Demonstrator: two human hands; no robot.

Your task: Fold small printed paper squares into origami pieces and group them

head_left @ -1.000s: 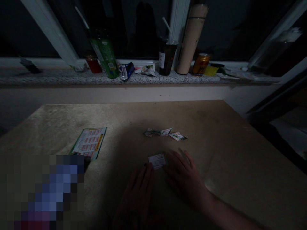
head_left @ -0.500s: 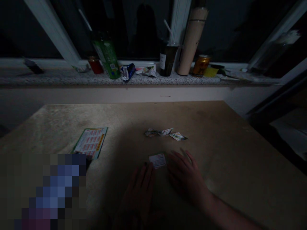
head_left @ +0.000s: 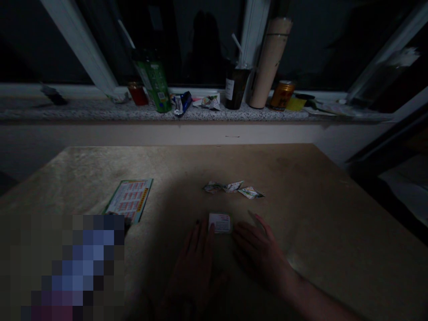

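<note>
A small folded piece of printed paper (head_left: 220, 223) lies flat on the dim wooden table (head_left: 301, 187). My left hand (head_left: 197, 263) rests flat with its fingers stretched, the fingertips touching the paper's left edge. My right hand (head_left: 259, 252) lies flat to the right of it, fingers spread, the tips at the paper's right edge. Three small folded paper pieces (head_left: 233, 189) lie in a row just beyond the paper.
A printed calendar sheet (head_left: 129, 205) lies at the left of the table. On the stone windowsill (head_left: 83, 111) stand a green bottle (head_left: 154, 82), a red jar (head_left: 137, 94), a dark cup with straw (head_left: 236, 87), a tall beige flask (head_left: 267, 67), a gold can (head_left: 282, 94) and wrappers.
The folded paper has turned slightly and now lies squarer. Both hands stay flat at its sides, drawn a little closer to it. The view has tipped slightly down.
</note>
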